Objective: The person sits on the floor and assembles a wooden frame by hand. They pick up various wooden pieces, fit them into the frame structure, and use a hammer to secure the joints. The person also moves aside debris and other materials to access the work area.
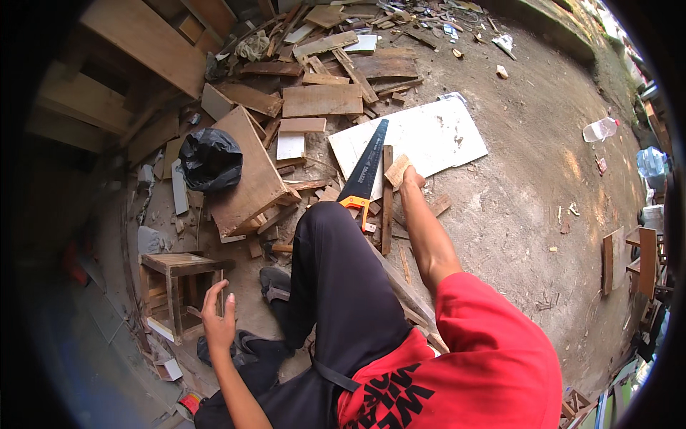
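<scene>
A short piece of wood (396,171) is gripped in my right hand (412,179), its arm stretched forward over the white board (446,136). The fingers are partly hidden behind the wood. Just left of it lies a handsaw (366,168) with a dark blade and orange handle, its blade over the board. Between saw and hand is a narrow dark wooden strip (387,200). My left hand (219,318) is raised with its fingers apart, holding nothing, beside a small wooden stool (182,286).
Wood offcuts (321,100) are heaped ahead, with a wooden box (246,171) and black plastic bag (211,159) at the left. A clear bottle (600,129) and a blue water jug (650,163) lie far right. My bent knee (329,222) rises near the saw handle.
</scene>
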Available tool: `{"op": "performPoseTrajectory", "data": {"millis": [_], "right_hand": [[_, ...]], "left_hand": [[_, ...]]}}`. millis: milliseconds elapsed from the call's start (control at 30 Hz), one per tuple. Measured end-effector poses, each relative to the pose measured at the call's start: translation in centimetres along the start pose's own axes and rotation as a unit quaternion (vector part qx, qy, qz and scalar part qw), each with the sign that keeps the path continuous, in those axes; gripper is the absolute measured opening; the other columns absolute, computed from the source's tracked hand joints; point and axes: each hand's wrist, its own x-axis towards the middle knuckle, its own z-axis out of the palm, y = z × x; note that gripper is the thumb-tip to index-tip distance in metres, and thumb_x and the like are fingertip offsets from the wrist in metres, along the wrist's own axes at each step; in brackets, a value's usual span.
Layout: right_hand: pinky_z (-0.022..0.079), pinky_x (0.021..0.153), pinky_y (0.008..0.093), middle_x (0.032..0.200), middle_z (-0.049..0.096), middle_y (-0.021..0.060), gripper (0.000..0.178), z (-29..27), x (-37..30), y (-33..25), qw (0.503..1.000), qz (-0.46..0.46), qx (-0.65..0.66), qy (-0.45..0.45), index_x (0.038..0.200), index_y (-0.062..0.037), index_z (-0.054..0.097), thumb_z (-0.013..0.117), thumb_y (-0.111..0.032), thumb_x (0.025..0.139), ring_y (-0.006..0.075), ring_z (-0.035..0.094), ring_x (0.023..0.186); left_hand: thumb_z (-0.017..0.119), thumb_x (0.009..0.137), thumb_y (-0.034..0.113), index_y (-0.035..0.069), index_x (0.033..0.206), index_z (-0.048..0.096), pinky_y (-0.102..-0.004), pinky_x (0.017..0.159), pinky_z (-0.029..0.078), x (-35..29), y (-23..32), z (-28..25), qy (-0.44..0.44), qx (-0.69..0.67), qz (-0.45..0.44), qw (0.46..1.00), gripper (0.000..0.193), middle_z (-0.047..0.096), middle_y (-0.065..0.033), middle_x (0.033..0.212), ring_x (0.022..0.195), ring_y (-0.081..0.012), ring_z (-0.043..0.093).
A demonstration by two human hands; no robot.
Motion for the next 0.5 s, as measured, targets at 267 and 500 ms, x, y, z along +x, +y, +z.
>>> {"op": "performPoseTrajectory", "data": {"millis": [267, 500], "right_hand": [[0.053, 0.090, 0.0410, 0.113, 0.064, 0.0280, 0.051, -1.5, -2.1, -0.2, 0.997, -0.015, 0.067, -0.031, 0.115, 0.0194, 0.051, 0.065, -0.018, 0.083, 0.0358, 0.066, 0.106], [0.050, 0.071, 0.0376, 0.087, 0.068, 0.0180, 0.029, -2.4, -1.1, -3.2, 0.927, -0.371, -0.061, -0.020, 0.096, 0.0063, 0.063, 0.066, -0.022, 0.091, 0.0239, 0.063, 0.076]], "left_hand": [[0.062, 0.091, 0.012, -0.001, 0.116, 0.063, -0.0355, 0.099, 0.044, -3.3, -1.4, -2.6, -0.034, 0.026, -0.060, 0.997, 0.028, 0.065, -0.0143, 0.116, 0.112, -0.0275, 0.061], [0.061, 0.092, 0.010, 0.000, 0.116, 0.063, -0.0349, 0.096, 0.045, -0.8, -1.1, -4.1, -0.011, 0.003, 0.017, 1.000, 0.026, 0.066, -0.0139, 0.114, 0.107, -0.0260, 0.062]]}}
